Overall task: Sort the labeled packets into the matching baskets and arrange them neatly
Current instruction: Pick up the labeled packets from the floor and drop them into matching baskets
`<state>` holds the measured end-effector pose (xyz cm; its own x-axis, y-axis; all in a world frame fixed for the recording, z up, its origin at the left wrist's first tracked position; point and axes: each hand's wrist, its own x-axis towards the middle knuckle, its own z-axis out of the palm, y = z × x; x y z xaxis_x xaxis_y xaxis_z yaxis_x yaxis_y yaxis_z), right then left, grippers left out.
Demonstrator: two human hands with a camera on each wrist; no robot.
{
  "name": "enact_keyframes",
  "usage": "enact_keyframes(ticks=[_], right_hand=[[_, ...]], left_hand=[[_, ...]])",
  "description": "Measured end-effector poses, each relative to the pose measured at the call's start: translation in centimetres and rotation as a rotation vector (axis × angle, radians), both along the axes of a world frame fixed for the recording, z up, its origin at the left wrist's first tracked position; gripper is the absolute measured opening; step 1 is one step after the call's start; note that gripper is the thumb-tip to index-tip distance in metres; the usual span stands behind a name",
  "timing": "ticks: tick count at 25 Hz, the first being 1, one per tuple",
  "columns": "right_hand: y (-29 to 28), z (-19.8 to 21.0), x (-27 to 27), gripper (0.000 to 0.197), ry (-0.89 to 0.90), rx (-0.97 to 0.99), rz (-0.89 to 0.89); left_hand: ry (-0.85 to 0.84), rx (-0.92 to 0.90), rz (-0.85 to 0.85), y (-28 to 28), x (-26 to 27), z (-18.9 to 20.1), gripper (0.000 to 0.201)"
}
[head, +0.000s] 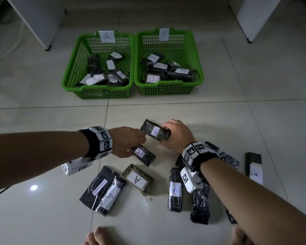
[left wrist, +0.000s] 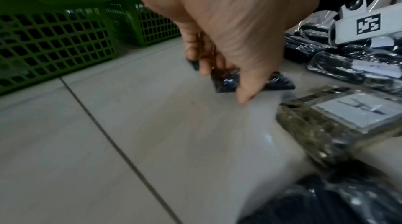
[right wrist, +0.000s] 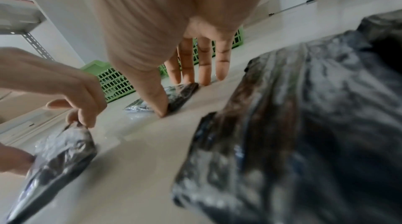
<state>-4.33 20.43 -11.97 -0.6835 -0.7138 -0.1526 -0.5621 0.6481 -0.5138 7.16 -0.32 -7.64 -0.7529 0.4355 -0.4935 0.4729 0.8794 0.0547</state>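
Note:
Two green baskets stand side by side at the back: basket A [head: 102, 93] on the left and basket B [head: 166, 89] on the right, each tagged and holding several dark packets. My right hand [head: 164, 136] pinches the right end of a packet labelled B [head: 153, 132] between thumb and fairly straight fingers, low over the floor; the right wrist view shows this packet [right wrist: 139, 107] too. My left hand [head: 136, 145] pinches the end of another dark packet [head: 143, 155] just below it; its label is unclear. The left wrist view shows that packet [left wrist: 280, 84] between my thumb and fingers.
Loose packets lie on the tiled floor near me: three marked A [head: 137, 179], [head: 109, 195], [head: 175, 189], a plain dark one [head: 95, 186], another A [head: 253, 168] at far right, and several under my right arm. White furniture legs stand behind the baskets. My feet show at the bottom.

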Motion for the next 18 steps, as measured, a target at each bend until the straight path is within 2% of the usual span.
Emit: enact_keyframes(ticks=[2, 4, 6, 8, 11, 14, 18], right_hand=[[-0.2, 0.1, -0.5, 0.028, -0.006, -0.041, -0.053], [-0.2, 0.2, -1.0, 0.042, -0.037, -0.137, -0.13], [-0.3, 0.6, -1.5, 0.047, -0.047, -0.298, -0.201], [-0.5, 1.1, -1.7, 0.042, -0.031, -0.437, -0.224], [-1.9, 2.8, -2.6, 0.037, 0.023, -0.524, -0.214], [-3.7, 4.6, -4.5, 0.034, 0.124, -0.6, -0.197], [-7.1, 6.6, -9.1, 0.029, 0.318, -0.577, -0.174]], left_hand=[[0.166, 0.085, -0.039, -1.5, -0.7, 0.9, 0.046], [0.3, 0.187, 0.009, -3.4, -1.9, 2.2, 0.038], [0.414, 0.298, 0.135, -5.5, -3.5, 3.7, 0.034], [0.552, 0.402, 0.273, -7.1, -4.9, 4.8, 0.036], [0.772, 0.443, 0.495, -10.0, -7.2, 6.1, 0.041], [0.824, 0.366, 0.691, -12.7, -9.9, 6.4, 0.044], [0.754, 0.202, 0.966, -15.5, -12.8, 5.7, 0.039]])
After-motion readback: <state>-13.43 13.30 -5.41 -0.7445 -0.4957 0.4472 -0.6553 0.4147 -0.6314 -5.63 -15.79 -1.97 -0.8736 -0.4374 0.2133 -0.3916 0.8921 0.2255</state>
